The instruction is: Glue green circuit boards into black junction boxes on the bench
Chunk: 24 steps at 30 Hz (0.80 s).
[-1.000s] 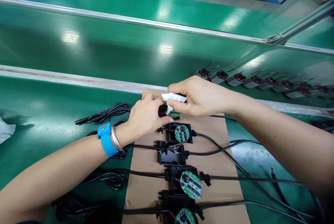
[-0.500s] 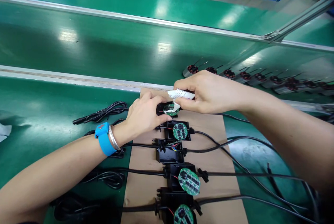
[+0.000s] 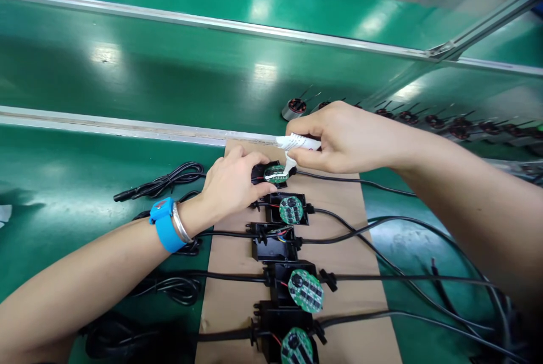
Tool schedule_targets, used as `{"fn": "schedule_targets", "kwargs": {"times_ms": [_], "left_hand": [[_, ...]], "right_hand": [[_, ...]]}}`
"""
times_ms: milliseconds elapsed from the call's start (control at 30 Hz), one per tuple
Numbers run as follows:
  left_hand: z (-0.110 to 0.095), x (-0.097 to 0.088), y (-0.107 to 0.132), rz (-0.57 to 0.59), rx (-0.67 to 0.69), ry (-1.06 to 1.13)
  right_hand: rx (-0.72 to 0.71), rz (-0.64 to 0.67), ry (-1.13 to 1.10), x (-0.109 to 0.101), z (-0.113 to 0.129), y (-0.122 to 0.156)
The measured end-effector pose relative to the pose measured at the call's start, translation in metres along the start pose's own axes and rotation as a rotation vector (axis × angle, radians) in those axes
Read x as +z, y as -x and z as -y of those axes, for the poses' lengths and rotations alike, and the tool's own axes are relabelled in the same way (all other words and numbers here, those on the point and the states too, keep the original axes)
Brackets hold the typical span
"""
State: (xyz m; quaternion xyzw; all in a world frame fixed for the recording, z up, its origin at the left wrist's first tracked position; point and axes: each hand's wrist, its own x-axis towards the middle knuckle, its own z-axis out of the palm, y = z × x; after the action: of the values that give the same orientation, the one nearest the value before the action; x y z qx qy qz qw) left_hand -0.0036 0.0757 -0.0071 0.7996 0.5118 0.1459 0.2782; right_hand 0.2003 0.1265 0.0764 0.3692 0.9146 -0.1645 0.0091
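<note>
Right hand (image 3: 339,138), fingers curled shut round a white tube (image 3: 297,142), tips its nozzle onto the round green board (image 3: 275,174) seated in the topmost black housing (image 3: 257,173). Left hand (image 3: 231,186), at its 8 o'clock, pinches that housing. Four more housings (image 3: 271,251) run toward 6 o'clock on brown card (image 3: 237,296), three carrying boards, one carrying coloured wires.

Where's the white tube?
In the head view, the white tube is pinched in the right hand, its nozzle at the round green board on the black housing gripped by the left hand.
</note>
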Motion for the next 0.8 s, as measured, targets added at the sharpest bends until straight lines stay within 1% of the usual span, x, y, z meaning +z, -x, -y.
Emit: {"fn": "schedule_targets", "kwargs": {"times_ms": [267,633,733,800], "left_hand": [[-0.003,-0.003,0.001,0.022,-0.029,0.001],[0.000,0.003,0.001,0.003,-0.006,-0.002],[0.001,0.001,-0.001,0.011,0.011,-0.003],[0.001,-0.006,0.000,0.033,0.036,-0.023]], "right_hand": [[-0.028,0.007,0.043,-0.001,0.000,-0.005],[-0.063,-0.023,0.018,0.011,-0.001,-0.018],[-0.041,-0.063,0.011,0.008,-0.003,-0.013],[-0.017,-0.120,-0.001,0.003,-0.003,-0.002]]}}
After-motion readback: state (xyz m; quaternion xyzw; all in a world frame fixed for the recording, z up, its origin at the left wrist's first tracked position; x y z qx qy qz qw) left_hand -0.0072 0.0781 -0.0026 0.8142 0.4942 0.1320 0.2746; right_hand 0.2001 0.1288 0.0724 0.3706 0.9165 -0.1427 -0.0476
